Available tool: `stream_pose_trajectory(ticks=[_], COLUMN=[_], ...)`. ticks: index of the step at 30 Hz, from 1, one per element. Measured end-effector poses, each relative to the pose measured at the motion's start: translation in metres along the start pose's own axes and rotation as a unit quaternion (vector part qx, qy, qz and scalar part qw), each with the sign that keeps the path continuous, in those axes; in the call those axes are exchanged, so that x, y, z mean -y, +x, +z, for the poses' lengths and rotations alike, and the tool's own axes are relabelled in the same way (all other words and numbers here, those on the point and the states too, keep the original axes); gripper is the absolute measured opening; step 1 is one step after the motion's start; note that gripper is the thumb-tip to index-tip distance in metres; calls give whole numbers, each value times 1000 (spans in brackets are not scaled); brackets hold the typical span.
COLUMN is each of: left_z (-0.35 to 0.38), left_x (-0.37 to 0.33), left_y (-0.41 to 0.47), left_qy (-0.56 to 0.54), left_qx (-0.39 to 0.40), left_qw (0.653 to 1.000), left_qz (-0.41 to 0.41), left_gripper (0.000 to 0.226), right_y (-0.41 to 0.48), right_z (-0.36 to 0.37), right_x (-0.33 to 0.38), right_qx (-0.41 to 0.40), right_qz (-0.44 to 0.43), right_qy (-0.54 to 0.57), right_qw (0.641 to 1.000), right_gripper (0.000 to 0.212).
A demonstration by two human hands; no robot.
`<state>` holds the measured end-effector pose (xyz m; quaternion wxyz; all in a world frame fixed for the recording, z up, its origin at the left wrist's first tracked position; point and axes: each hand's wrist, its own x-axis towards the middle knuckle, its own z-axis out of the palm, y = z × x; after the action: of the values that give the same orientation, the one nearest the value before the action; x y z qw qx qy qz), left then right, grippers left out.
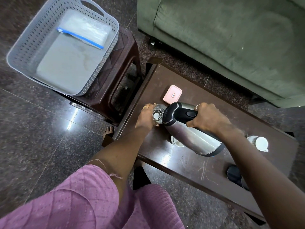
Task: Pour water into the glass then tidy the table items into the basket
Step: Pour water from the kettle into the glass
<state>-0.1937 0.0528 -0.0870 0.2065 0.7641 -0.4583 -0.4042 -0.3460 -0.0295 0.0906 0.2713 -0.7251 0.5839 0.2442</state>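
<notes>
- Purple cloth of my dress [74,204] fills the bottom of the view, at about seven o'clock from my hands.
- My left hand [146,118] has its fingers curled around the glass [158,113] and holds it on the dark table [181,162], near the table's end at nine o'clock.
- My right hand [206,119] is clenched around the black handle of the steel kettle [189,138]. The kettle is tilted, with its spout end just at the glass mouth, at three o'clock of the glass.
- I judge that the pouring step is in progress. Whether water runs, or how full the glass is, I cannot tell; the glass shows only a bright spot inside.
- The tidying part seems not begun for the table things:
  - a pink lidded box [172,96] lies at one o'clock of the glass;
  - a small white cup [177,142] is half hidden below the kettle;
  - a white jug [261,143] stands at four o'clock of my right hand;
  - a black round piece [233,175] sits at five o'clock, partly behind my arm.
- The grey basket [21,47] stands on a brown stool [122,76] at ten o'clock, apart from the table. Inside I see a clear zip bag [85,32] with a blue strip.
- Writing: the pink box carries a small label with red and blue marks, too small to read. On the kettle I see no brand.
</notes>
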Motion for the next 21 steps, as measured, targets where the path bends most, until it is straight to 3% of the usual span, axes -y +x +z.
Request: stream_pose_trajectory(ticks=[21], left_z=[4], left_x=[3], left_y=[3], left_qy=[14], left_qx=[2], left_qw=[1000], left_qz=[-6], left_gripper=[87], right_y=[-2], right_z=[-3], right_x=[2], right_qx=[3], right_qz=[14], right_qy=[-6], right_qw=[1000], right_gripper=[40])
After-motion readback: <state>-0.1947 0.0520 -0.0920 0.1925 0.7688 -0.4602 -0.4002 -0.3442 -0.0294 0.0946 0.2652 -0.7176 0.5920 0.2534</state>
